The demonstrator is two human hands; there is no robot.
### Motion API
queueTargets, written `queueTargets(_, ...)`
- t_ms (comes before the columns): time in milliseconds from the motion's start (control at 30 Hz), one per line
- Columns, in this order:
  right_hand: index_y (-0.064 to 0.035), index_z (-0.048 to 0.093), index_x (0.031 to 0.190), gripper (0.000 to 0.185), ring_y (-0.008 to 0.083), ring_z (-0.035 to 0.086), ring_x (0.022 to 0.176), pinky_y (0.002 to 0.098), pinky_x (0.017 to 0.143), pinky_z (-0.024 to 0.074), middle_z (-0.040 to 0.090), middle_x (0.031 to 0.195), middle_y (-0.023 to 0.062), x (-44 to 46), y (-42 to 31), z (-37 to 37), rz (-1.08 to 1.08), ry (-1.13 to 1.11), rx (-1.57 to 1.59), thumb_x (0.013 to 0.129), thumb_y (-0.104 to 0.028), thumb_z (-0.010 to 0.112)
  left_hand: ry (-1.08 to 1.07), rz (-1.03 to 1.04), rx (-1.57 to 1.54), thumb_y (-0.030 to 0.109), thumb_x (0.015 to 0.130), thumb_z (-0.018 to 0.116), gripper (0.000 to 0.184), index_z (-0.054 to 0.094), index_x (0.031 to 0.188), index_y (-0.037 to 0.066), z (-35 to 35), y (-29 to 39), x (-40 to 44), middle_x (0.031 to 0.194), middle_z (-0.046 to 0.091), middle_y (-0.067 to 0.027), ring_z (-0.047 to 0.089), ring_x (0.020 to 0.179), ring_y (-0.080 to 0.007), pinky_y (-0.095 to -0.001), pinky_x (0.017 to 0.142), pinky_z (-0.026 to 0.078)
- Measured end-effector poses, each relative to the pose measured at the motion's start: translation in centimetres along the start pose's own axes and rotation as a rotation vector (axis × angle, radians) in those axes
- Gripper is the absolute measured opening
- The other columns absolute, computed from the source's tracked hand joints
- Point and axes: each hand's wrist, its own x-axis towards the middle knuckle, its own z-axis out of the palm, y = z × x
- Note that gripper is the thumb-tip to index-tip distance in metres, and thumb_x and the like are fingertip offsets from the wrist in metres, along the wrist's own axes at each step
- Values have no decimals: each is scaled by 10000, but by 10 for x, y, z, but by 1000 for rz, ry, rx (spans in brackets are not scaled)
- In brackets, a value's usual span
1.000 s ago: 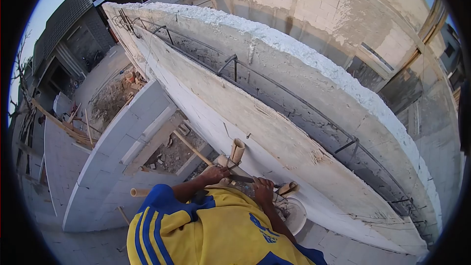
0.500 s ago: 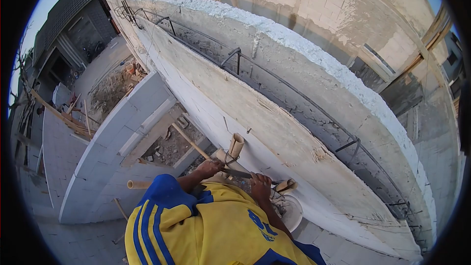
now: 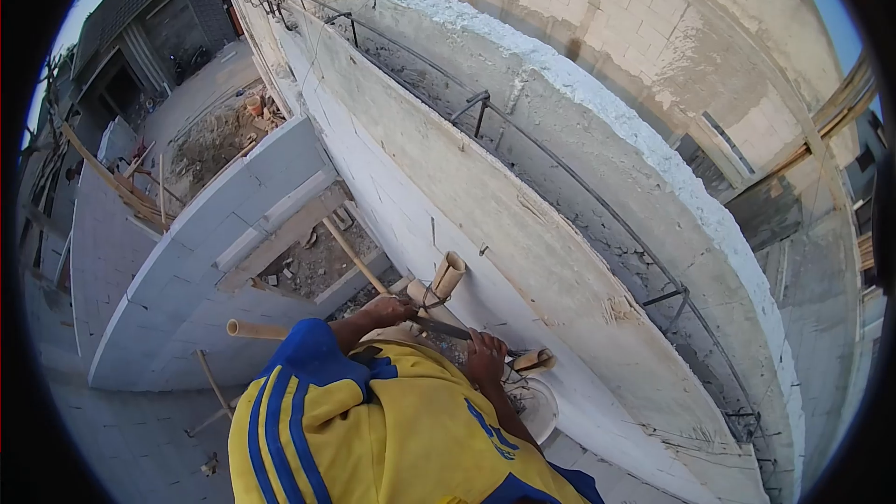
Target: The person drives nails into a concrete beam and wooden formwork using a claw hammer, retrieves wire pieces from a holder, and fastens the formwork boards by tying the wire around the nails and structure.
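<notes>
My left hand (image 3: 385,311) is closed at the near end of a dark, flat, blade-like tool (image 3: 441,327), close to the tied bamboo. My right hand (image 3: 487,355) is closed at the tool's other end; its exact kind is too small to tell. Just above my left hand, an upright bamboo pole (image 3: 450,273) is lashed with dark cord to another piece. A second bamboo end (image 3: 534,360) juts out beside my right hand. Below that hand sits a whitish bucket (image 3: 541,411), partly hidden by my arm.
A long concrete formwork board (image 3: 523,252) runs diagonally ahead, with a rebar cage (image 3: 579,182) in the trench behind it. To the left stands a light block wall (image 3: 187,271) with an opening. A bamboo pole (image 3: 257,329) sticks out by my left shoulder.
The camera view has tilted and shifted slightly, so the walls appear displaced. Both hands stay on the dark tool between them, a little higher and further left in the picture.
</notes>
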Motion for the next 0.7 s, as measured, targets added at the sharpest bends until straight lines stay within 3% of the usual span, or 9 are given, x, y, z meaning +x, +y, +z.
queueTargets(133, -195, 620, 1236, 362, 220, 536, 1038, 416, 985, 337, 600, 1077, 27, 0, 2, 2, -9, 6, -7, 886, -282, 590, 78, 54, 132, 135, 859, 524, 218, 604, 1062, 147, -4, -7, -3, 1049, 666, -107, 680, 843, -309, -416, 676, 561)
queueTargets(200, -189, 621, 1233, 356, 224, 539, 1032, 416, 977, 341, 601, 1070, 31, 1, 1, 1, -5, -2, -15, 893, -287, 582, -75, 42, 121, 147, 881, 501, 273, 606, 1132, 169, -9, -10, -4, 1147, 658, -101, 681, 883, -304, -413, 726, 565)
queueTargets(333, -181, 636, 1207, 342, 227, 552, 1007, 417, 967, 349, 607, 1050, 31, 4, -1, 1, 0, 18, -18, 884, -289, 598, -73, -38, 68, 232, 966, 417, 350, 562, 1284, 244, 2, -21, -8, 1176, 653, -101, 672, 904, -316, -420, 797, 550)
queueTargets(400, -172, 634, 1210, 351, 232, 557, 995, 415, 958, 360, 610, 1045, 31, 5, -2, 0, -5, 19, -20, 872, -264, 608, -51, -36, 36, 248, 977, 400, 374, 519, 1331, 260, -4, -17, -10, 1135, 657, -111, 665, 883, -329, -431, 777, 546)
queueTargets(467, -159, 617, 1224, 351, 241, 555, 998, 418, 948, 370, 612, 1046, 47, 5, -2, -3, -30, 4, -5, 883, -240, 594, -73, -127, 168, 227, 962, 421, 400, 487, 1355, 207, 6, -22, -11, 931, 680, -141, 671, 808, -336, -446, 700, 539)
queueTargets(500, -151, 622, 1210, 330, 242, 554, 1001, 420, 942, 373, 611, 1044, 57, 7, -5, -7, -47, 20, -12, 890, -226, 588, -20, -43, 249, 211, 954, 441, 407, 477, 1358, 183, 13, -29, -14, 855, 673, -160, 675, 780, -331, -455, 674, 535)
queueTargets(600, -164, 616, 1235, 351, 241, 552, 1000, 422, 946, 370, 605, 1037, 49, 4, -2, -1, -16, 2, 6, 892, -235, 599, -56, -232, 360, 145, 940, 448, 318, 535, 1246, 145, 18, -54, -29, 844, 668, -165, 680, 822, -335, -461, 702, 533)
queueTargets(700, -183, 613, 1252, 366, 241, 551, 1000, 417, 948, 369, 602, 1036, 41, 8, 2, -1, -10, 11, 10, 891, -241, 606, -76, -577, 313, 128, 945, 427, 240, 550, 1151, 116, -12, -69, -63, 916, 675, -183, 674, 898, -349, -472, 731, 529)
